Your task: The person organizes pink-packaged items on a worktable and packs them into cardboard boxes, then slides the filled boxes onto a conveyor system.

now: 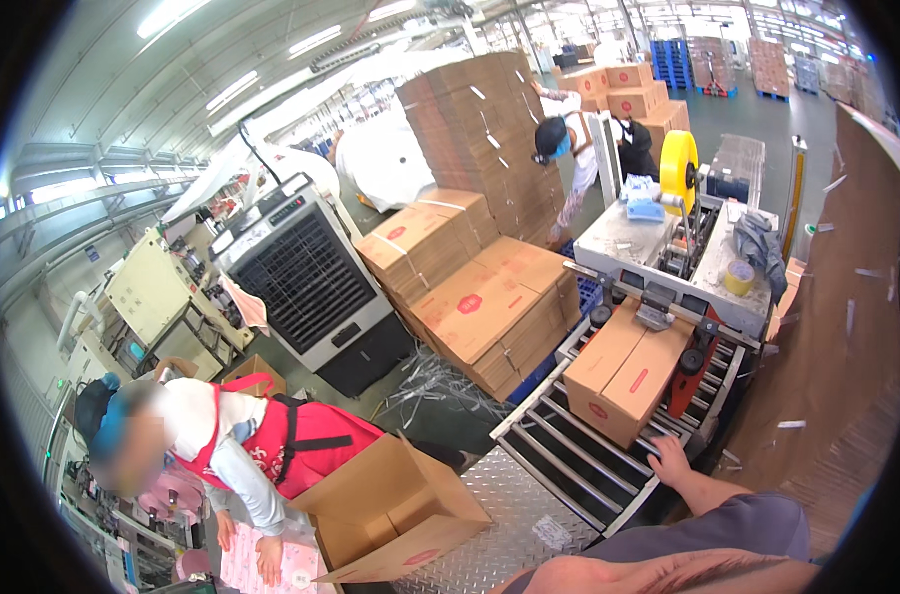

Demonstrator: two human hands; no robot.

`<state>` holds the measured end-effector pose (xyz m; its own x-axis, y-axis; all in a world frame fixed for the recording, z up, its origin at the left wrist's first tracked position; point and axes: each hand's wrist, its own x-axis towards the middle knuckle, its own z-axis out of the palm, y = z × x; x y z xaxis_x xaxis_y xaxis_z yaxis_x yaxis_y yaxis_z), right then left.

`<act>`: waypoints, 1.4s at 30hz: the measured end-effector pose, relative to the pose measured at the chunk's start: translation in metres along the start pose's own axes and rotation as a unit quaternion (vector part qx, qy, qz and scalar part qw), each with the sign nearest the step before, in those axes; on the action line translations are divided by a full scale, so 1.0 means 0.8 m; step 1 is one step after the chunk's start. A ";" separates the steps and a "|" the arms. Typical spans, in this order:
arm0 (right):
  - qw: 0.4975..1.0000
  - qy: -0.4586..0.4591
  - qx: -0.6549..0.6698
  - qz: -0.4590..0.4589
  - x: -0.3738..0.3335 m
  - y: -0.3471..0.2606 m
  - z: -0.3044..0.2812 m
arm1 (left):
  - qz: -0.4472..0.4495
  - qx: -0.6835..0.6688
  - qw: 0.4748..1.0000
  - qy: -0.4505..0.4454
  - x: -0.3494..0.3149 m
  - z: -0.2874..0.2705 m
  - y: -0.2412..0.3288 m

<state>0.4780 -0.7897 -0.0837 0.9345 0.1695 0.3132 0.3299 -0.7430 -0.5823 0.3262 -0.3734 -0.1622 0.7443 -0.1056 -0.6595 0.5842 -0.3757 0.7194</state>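
Observation:
My right hand (670,459) reaches out from the lower right in a grey sleeve. Its fingers are spread and hold nothing, resting by the near end of a closed brown carton (623,371). The carton lies on a roller conveyor (559,455), with its far end under a carton-sealing machine (667,262) that carries a yellow tape roll (678,168). My left hand is out of the picture. An open, empty carton (390,510) stands tilted on a metal tread-plate table (514,520) to the left of the rollers.
A co-worker in a red apron (272,445) bends over pink sheets (272,564) at lower left. Stacks of flat cartons (489,307) and a large air cooler (306,282) stand behind. Another person (568,148) works at the back. Flat cardboard (846,327) rises on my right.

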 end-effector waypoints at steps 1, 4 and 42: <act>1.000 0.004 -0.018 0.022 -0.032 -0.010 -0.018 | -0.003 0.014 1.000 0.015 -0.007 -0.016 -0.014; 0.992 0.114 -0.048 0.005 -0.059 -0.048 -0.108 | -0.019 0.056 0.997 0.044 -0.034 -0.055 -0.071; 0.873 0.227 0.239 -0.359 0.068 -0.535 -0.273 | 0.235 0.221 0.829 0.457 -0.621 -0.149 -0.070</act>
<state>0.3583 -0.6035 0.3465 0.3508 0.1260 0.9279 0.9282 -0.1783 -0.3267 -0.0377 -0.1903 0.1516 0.9080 0.3313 0.2565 0.1360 -0.8122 0.5673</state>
